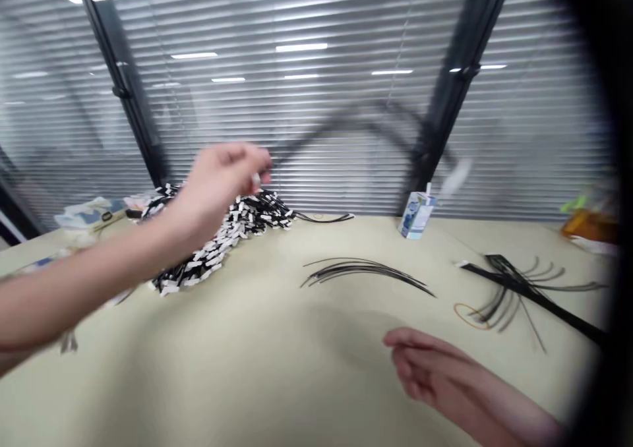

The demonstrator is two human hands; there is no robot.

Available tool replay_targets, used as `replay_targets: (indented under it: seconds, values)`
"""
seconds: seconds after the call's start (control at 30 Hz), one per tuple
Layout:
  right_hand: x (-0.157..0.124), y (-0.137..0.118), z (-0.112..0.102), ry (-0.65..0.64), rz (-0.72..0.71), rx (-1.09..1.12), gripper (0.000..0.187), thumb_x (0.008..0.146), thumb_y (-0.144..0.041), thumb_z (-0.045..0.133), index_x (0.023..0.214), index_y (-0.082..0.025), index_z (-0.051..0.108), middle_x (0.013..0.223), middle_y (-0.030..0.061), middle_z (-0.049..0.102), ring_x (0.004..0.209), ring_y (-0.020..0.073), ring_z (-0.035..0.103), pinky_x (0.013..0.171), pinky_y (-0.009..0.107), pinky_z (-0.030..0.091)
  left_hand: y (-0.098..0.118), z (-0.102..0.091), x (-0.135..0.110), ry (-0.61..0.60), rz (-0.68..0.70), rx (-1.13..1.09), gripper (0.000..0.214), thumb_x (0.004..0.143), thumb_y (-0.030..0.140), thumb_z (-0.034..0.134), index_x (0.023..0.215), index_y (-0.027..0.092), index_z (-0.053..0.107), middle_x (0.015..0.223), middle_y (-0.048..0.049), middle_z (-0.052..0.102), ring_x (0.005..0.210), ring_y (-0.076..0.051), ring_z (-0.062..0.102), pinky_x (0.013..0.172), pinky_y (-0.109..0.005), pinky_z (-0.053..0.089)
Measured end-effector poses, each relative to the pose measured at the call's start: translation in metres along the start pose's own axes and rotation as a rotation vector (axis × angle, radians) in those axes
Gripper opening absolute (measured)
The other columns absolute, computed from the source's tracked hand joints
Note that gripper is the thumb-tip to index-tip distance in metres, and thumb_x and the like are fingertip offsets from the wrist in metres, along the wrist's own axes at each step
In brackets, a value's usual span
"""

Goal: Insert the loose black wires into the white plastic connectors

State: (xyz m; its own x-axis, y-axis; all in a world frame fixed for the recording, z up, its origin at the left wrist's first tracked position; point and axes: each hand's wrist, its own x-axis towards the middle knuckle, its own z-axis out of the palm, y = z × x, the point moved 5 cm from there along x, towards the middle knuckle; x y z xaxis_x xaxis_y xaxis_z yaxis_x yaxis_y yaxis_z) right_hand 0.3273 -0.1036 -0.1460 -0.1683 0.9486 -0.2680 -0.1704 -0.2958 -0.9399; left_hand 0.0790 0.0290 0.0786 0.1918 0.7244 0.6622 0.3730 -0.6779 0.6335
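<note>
My left hand [225, 177] is raised above the table with its fingers closed on one end of a thin black cable [336, 122]. The cable arcs to the right and is smeared by motion. A blurred white tip [455, 177] shows at its far end, and a small white bit shows at my fingertips. Low on the right, my right hand [435, 374] hovers over the table, fingers curled together, with nothing visible in them. Between the hands and farther back lies a loose bunch of thin black strands [368, 269].
Behind my left arm is a big heap of black cables with white ends [217, 249]. A drink carton [417, 215] stands at the back. On the right lie black strips [524, 285] and an orange rubber band [469, 316]. Window blinds [321, 38] rise behind the table [237, 368].
</note>
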Motion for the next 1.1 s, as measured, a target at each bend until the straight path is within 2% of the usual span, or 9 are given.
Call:
replay_targets:
  seconds: [0.1, 0.2, 0.3, 0.4, 0.57, 0.8, 0.9, 1.0, 1.1]
  values:
    - [0.007, -0.003, 0.034, -0.246, 0.031, 0.129, 0.046, 0.073, -0.035, 0.073, 0.115, -0.019, 0.059, 0.094, 0.0083, 0.064, 0.072, 0.0137, 0.061, 0.068, 0.028, 0.043, -0.017, 0.054, -0.073, -0.265, -0.323, -0.207, 0.019, 0.08, 0.034, 0.058, 0.075, 0.017, 0.065, 0.065, -0.0003, 0.062, 0.058, -0.012, 0.053, 0.054, -0.024, 0.041]
    - [0.006, -0.011, 0.059, -0.368, -0.013, 0.194, 0.048, 0.081, -0.04, 0.065, 0.123, -0.02, 0.053, 0.111, 0.0126, 0.06, 0.081, 0.0161, 0.063, 0.072, 0.03, 0.044, -0.022, 0.08, -0.129, -0.416, -0.567, -0.357, 0.025, 0.078, 0.043, 0.06, 0.071, 0.019, 0.063, 0.065, 0.0001, 0.06, 0.067, -0.016, 0.054, 0.063, -0.027, 0.041]
    - [0.008, -0.019, 0.067, -0.338, -0.057, 0.224, 0.035, 0.09, -0.04, 0.053, 0.116, -0.017, 0.056, 0.102, 0.0106, 0.062, 0.078, 0.0137, 0.062, 0.069, 0.027, 0.044, -0.022, 0.086, -0.163, -0.546, -0.697, -0.445, 0.027, 0.083, 0.043, 0.056, 0.072, 0.019, 0.061, 0.071, 0.0011, 0.058, 0.074, -0.015, 0.051, 0.069, -0.025, 0.037]
    - [0.015, -0.028, 0.069, -0.297, -0.081, 0.221, 0.028, 0.089, -0.035, 0.057, 0.107, -0.015, 0.057, 0.082, 0.0045, 0.061, 0.07, 0.0107, 0.059, 0.063, 0.023, 0.042, -0.029, 0.082, -0.179, -0.52, -0.822, -0.545, 0.023, 0.083, 0.041, 0.06, 0.075, 0.02, 0.062, 0.074, 0.0025, 0.055, 0.079, -0.014, 0.048, 0.073, -0.024, 0.036]
    - [0.023, -0.042, 0.082, -0.37, -0.175, 0.113, 0.021, 0.09, -0.034, 0.054, 0.098, -0.014, 0.055, 0.079, 0.0032, 0.06, 0.072, 0.0103, 0.058, 0.065, 0.023, 0.043, -0.045, 0.081, -0.193, -0.438, -0.883, -0.648, 0.018, 0.079, 0.036, 0.066, 0.076, 0.02, 0.061, 0.077, 0.0024, 0.058, 0.083, -0.014, 0.051, 0.079, -0.026, 0.037]
    - [0.041, -0.046, 0.1, -0.307, -0.335, -0.207, 0.008, 0.089, -0.024, 0.052, 0.093, -0.017, 0.048, 0.076, 0.0, 0.056, 0.066, 0.0091, 0.05, 0.062, 0.024, 0.042, -0.051, 0.086, -0.2, -0.367, -0.633, -0.714, 0.01, 0.084, 0.026, 0.062, 0.079, 0.022, 0.054, 0.083, 0.0024, 0.064, 0.086, -0.012, 0.059, 0.077, -0.024, 0.047]
    - [0.046, -0.057, 0.104, -0.358, -0.407, -0.182, 0.004, 0.088, -0.019, 0.051, 0.091, -0.017, 0.049, 0.073, -0.0009, 0.054, 0.067, 0.0099, 0.051, 0.063, 0.025, 0.041, -0.05, 0.074, -0.192, -0.332, -0.332, -0.508, 0.008, 0.082, 0.022, 0.064, 0.085, 0.024, 0.057, 0.087, 0.0009, 0.064, 0.087, -0.013, 0.061, 0.074, -0.023, 0.051]
    - [0.044, -0.065, 0.11, -0.386, -0.415, -0.153, 0.005, 0.087, -0.018, 0.051, 0.092, -0.017, 0.051, 0.07, -0.0024, 0.05, 0.065, 0.0094, 0.05, 0.063, 0.025, 0.04, -0.037, 0.066, -0.184, -0.387, 0.044, -0.216, 0.013, 0.081, 0.027, 0.064, 0.092, 0.022, 0.062, 0.09, -0.0048, 0.067, 0.092, -0.019, 0.062, 0.082, -0.032, 0.053]
    - [0.042, -0.064, 0.118, -0.407, -0.367, -0.15, 0.009, 0.086, -0.017, 0.051, 0.094, -0.016, 0.055, 0.073, -0.0019, 0.05, 0.066, 0.0082, 0.047, 0.062, 0.023, 0.038, -0.026, 0.068, -0.18, -0.448, 0.312, 0.05, 0.024, 0.083, 0.038, 0.06, 0.098, 0.019, 0.064, 0.093, -0.009, 0.068, 0.097, -0.024, 0.061, 0.089, -0.041, 0.051]
